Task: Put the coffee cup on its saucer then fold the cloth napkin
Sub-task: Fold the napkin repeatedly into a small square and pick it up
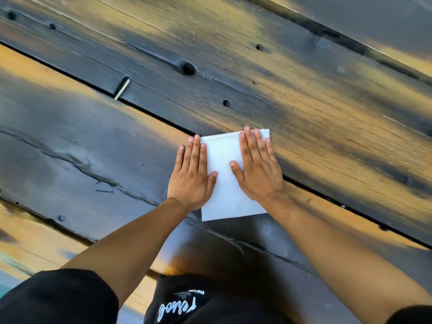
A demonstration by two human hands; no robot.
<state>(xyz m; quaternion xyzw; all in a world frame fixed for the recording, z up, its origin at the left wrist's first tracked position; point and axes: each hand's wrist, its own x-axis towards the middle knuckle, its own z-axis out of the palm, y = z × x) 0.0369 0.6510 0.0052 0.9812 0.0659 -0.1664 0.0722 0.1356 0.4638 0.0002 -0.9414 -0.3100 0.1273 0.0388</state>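
White cloth napkin [225,181] lies flat on the dark plank bench [93,160], already a narrow rectangle. Left hand [191,176] rests flat along the napkin's left edge, fingers straight, partly on wood. Right hand [258,167] presses flat on the napkin's right half, fingers straight; neither hand grips anything. Cup and saucer not in view. Step in hand looks to be the fold, being smoothed. Next move likely calls for pinching one napkin end and bringing it over squarely.

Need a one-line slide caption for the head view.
Left hand and right hand press flat on a folded white cloth napkin lying on a dark plank table.
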